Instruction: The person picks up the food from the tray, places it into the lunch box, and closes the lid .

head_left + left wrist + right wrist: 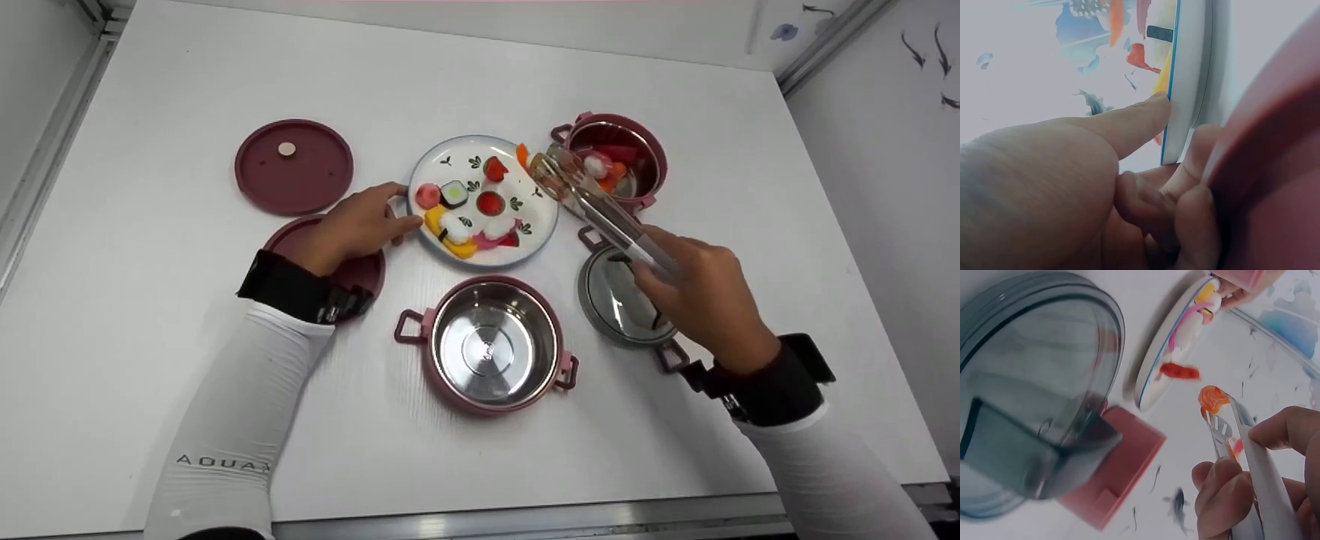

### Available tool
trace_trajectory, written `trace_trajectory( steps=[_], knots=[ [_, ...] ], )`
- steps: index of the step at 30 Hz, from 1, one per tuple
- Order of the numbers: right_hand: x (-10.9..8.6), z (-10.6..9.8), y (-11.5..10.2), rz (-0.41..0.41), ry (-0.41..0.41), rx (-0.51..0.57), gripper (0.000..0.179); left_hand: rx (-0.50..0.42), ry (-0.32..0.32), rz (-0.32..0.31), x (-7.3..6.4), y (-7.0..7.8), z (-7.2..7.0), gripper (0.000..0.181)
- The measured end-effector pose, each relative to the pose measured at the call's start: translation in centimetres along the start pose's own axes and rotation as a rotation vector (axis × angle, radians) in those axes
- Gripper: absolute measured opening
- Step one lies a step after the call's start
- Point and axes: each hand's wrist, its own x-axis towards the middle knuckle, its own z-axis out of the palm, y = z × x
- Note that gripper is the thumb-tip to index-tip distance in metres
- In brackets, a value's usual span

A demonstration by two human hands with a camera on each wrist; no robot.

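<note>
Nearest me, the front pot [489, 349] shows its shiny metal bottom; right of it I see a lidded pot [615, 292]. My right hand [694, 285] grips tongs [616, 223], which pinch an orange piece [1214, 399] near the plate [544, 225], by its far right edge. My left hand [367, 221] pinches the plate's left rim, just beside a dark red disc [289, 236]. Food pieces [454, 193] lie spread on the plate. Farther off stands the back pot [660, 150] with more food [615, 172] inside; at far left lies a second disc [300, 180].
</note>
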Motion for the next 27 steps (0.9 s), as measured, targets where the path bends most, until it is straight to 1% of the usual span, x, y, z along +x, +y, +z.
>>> trace_trajectory(
  steps=[4, 7, 11, 14, 17, 24, 27],
  knots=[
    [-0.6, -1.5, 1.1, 0.041, 0.076, -0.024, 0.033, -0.007, -0.005, -0.013, -0.1, -0.1, 0.0, 0.057],
    [-0.9, -2.4, 2.5, 0.085, 0.130, -0.054, 0.033, -0.004, -0.011, -0.022, -0.2, -0.3, -0.1, 0.058],
    [-1.1, -2.9, 4.3, 0.130, 0.169, -0.099, 0.030, 0.000, -0.020, -0.024, -0.1, -0.6, -0.2, 0.059],
    [-1.1, -2.9, 5.3, 0.152, 0.172, -0.113, 0.028, 0.001, -0.021, -0.028, -0.1, -0.7, -0.2, 0.058],
    [-1.2, -2.8, 5.9, 0.168, 0.162, -0.109, 0.028, 0.000, -0.023, -0.035, -0.1, -0.6, -0.2, 0.058],
    [-1.1, -3.0, 6.2, 0.213, 0.137, -0.117, 0.027, 0.008, -0.029, -0.043, 0.2, -0.3, -0.3, 0.059],
    [-1.1, -3.1, 6.2, 0.226, 0.145, -0.124, 0.026, 0.009, -0.030, -0.030, 0.3, -0.2, -0.2, 0.059]
  ],
)
